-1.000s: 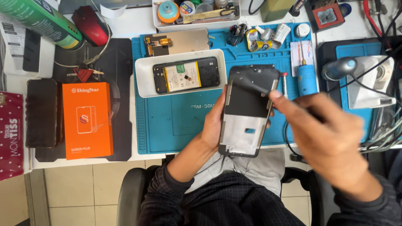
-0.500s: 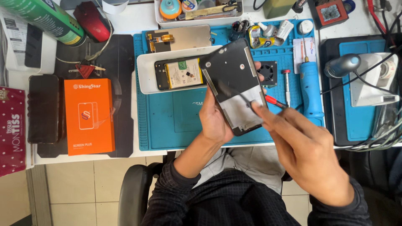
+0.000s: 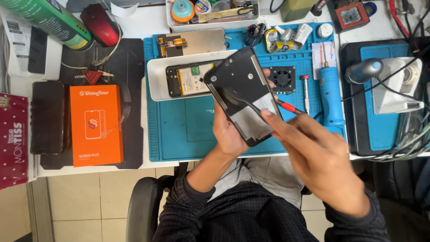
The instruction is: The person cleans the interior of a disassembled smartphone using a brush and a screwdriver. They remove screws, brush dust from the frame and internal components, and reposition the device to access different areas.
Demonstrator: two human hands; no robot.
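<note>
Just two hands (image 3: 277,139) (one phone panel (image 3: 244,94))

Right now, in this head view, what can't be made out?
- Right hand: motion-blurred, so its grip on the thin black tool is unclear.
- Phone frame: far side faces away; left hand covers its lower edge.
- Opened phone in white tray: right end hidden behind the frame.
- Green can: cut by the top edge.

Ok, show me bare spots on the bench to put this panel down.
Bare blue mat lies below the white tray, left of the left hand. The black mat above the orange box is mostly bare. The far edge is crowded with a parts bin and tubes.
</note>
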